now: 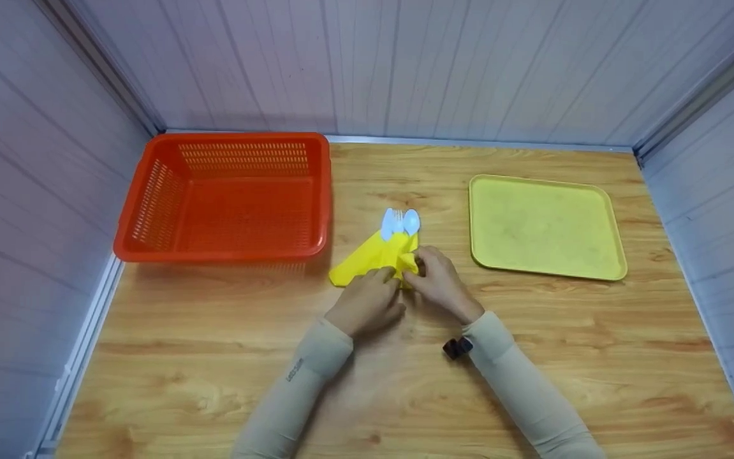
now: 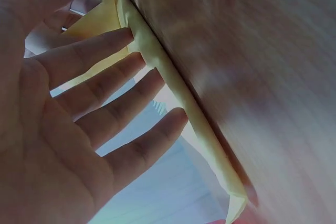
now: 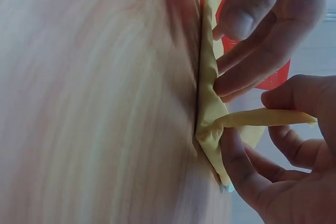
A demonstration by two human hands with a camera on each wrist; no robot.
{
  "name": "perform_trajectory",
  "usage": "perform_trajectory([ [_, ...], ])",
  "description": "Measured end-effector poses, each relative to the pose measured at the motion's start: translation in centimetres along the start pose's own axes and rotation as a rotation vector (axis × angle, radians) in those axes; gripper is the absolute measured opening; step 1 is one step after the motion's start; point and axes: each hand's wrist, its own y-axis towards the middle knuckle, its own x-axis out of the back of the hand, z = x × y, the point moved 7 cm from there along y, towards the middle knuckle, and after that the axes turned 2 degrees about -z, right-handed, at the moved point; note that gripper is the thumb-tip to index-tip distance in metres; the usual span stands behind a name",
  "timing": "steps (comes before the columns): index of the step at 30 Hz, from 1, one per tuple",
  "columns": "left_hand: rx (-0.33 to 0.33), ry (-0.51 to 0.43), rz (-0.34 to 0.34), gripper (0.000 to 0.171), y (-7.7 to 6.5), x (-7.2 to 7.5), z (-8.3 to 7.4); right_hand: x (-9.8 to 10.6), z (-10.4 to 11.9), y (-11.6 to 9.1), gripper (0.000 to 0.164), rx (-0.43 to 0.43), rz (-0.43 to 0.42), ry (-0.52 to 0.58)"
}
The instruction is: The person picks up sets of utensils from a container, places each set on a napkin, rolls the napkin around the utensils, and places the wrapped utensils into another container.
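A folded yellow napkin (image 1: 357, 260) lies on the table between both hands. From its far edge stick out the heads of a white plastic knife (image 1: 387, 224), fork (image 1: 398, 223) and spoon (image 1: 412, 221); their lower parts are hidden under the napkin. My left hand (image 1: 368, 303) rests its fingertips on the napkin's near part. In the left wrist view those fingers (image 2: 118, 85) are spread and nearly straight against the yellow edge. On the right side, my right hand (image 1: 440, 280) pinches a raised flap of the napkin, which stands up between thumb and fingers in the right wrist view.
A red plastic basket (image 1: 221, 256) with slotted walls stands at the back left, nothing inside it. To the right lies a yellow rectangular tray (image 1: 545, 226). Pale panelled walls (image 1: 405, 70) enclose the wooden table (image 1: 532, 357) at the back and both sides.
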Motion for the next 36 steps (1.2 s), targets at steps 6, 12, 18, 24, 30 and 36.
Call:
perform_trajectory([
  [6,0.049,-0.001,0.027,0.034,-0.2,-0.1,0.5,-0.5,0.1,0.0,0.016,0.006,-0.007,-0.035],
  [12,0.0,-0.005,-0.036,0.028,-0.6,0.5,0.4,-1.0,0.6,0.2,0.015,0.038,0.013,-0.034],
  [18,0.001,-0.101,-0.041,0.02,-1.1,1.0,0.9,-1.1,1.0,0.0,0.016,0.083,0.029,0.002],
  [24,0.002,-0.144,-0.025,0.022,-1.5,0.9,1.2,-1.2,1.3,-0.3,0.014,0.122,0.06,-0.002],
  [30,0.003,-0.098,-0.011,0.024,-1.9,0.6,1.0,-1.6,1.4,-0.3,0.015,0.15,0.066,-0.084],
  [36,0.034,-0.041,-0.014,0.027,-2.4,0.7,0.6,-2.2,1.5,-0.2,0.017,0.137,0.081,-0.138],
])
